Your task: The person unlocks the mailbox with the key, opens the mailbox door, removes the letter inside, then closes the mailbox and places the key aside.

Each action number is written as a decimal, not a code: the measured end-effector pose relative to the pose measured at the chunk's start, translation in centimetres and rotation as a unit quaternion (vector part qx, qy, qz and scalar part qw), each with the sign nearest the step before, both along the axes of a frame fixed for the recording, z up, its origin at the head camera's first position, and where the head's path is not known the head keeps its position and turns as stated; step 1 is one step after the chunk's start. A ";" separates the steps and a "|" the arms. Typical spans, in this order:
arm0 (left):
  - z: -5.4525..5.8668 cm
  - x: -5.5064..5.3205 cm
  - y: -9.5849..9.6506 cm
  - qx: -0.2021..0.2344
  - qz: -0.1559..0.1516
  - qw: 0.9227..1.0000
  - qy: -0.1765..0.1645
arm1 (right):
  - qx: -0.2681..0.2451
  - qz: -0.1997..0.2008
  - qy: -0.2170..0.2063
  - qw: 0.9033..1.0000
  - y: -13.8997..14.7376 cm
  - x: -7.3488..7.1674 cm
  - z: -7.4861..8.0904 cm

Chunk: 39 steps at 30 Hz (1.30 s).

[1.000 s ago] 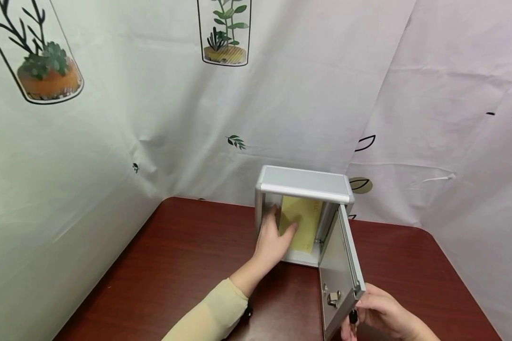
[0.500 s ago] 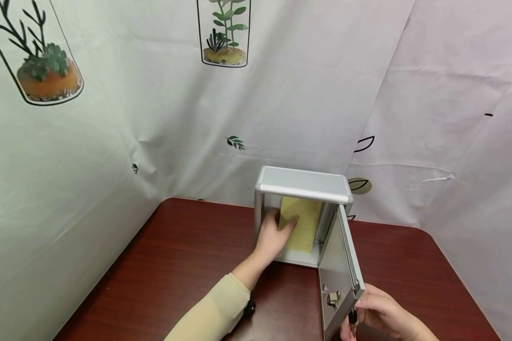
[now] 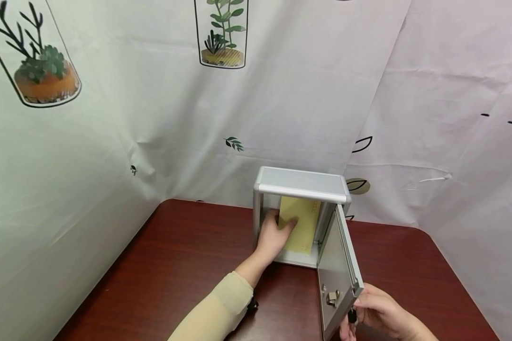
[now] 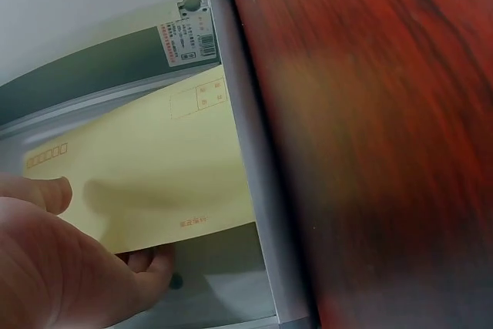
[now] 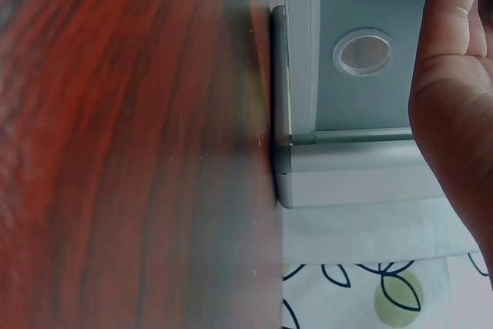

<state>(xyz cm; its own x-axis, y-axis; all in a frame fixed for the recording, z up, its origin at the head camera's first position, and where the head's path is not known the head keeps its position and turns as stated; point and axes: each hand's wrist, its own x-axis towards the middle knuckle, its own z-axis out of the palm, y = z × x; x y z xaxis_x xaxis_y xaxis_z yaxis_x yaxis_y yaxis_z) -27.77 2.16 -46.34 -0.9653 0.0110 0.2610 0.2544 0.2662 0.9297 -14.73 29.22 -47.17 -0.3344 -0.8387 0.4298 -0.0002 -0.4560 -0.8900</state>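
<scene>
A silver metal box (image 3: 303, 180) stands on the table with its hinged door (image 3: 339, 265) swung out toward me. Inside leans a yellow envelope (image 3: 300, 222), printed with small red boxes. My left hand (image 3: 272, 239) reaches into the box and grips the envelope's edge. In the left wrist view, the thumb (image 4: 54, 194) lies on its front and the curled fingers pass behind it. My right hand (image 3: 381, 310) holds the free edge of the door, beside a black-headed key (image 3: 352, 316) on its outer side. A metal lock catch (image 3: 333, 298) shows on the door's inner face.
The dark red wooden table (image 3: 187, 265) runs round the box. A white printed cloth (image 3: 175, 118) hangs close behind it and along both sides. A round window (image 5: 362, 52) shows in the grey panel in the right wrist view.
My left hand has drawn slightly lower along the envelope, and its fingers have curled in at the envelope's edge. The right hand and door hold still while the head view shifts slightly.
</scene>
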 end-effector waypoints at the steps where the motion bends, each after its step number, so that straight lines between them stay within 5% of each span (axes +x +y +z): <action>1: 0.0 -0.1 0.0 -0.002 0.000 1.000 0.003 | 0.000 0.000 0.000 1.000 0.0 0.0 0.0; 24: -0.2 -0.5 -0.4 -0.025 -0.061 0.996 0.052 | 0.008 -0.002 -0.007 1.000 0.0 -0.3 -0.1; 39: 0.4 1.5 -1.1 -0.022 -0.076 0.992 0.096 | -0.010 0.005 0.005 1.000 -0.1 -0.2 -0.3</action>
<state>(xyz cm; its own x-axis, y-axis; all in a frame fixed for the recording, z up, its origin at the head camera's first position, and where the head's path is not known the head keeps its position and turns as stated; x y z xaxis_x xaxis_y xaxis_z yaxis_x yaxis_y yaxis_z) -26.23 1.07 -45.99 -0.8843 0.1686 0.4355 0.4657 0.2503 0.8488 -14.92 29.08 -47.43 -0.3222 -0.8326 0.4505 -0.0046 -0.4745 -0.8802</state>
